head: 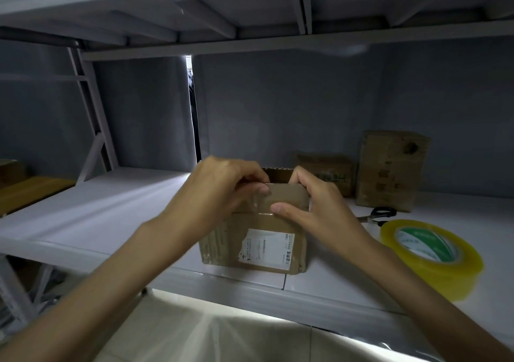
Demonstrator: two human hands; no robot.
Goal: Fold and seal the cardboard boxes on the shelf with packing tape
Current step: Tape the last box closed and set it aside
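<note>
At the centre of the frame a small cardboard box [254,239] stands near the front edge of the white metal shelf [97,222], its near face bearing a white shipping label [265,249]. Both hands work at its top: the left hand [219,186] curls its fingers over the upper left edge of the near flap [286,198], seemingly pinching it along with a strip of clear tape, though the blur there makes this hard to confirm; the right hand [317,205] grasps the box's upper right corner, thumb pressed flat on the flap's front and fingers wrapped behind. The top looks partly open, with a corrugated edge showing behind the hands, so the folding step seems to be in hand and sealing not yet done. At the lower right of the frame lies a roll of yellowish packing tape [434,253], with black-handled scissors [379,214] just beyond it. Two more cardboard boxes [389,169] stand at the right, toward the back wall. The next move probably calls for pressing the flaps flat and holding them down with one hand while the other reaches right for the tape roll.
</note>
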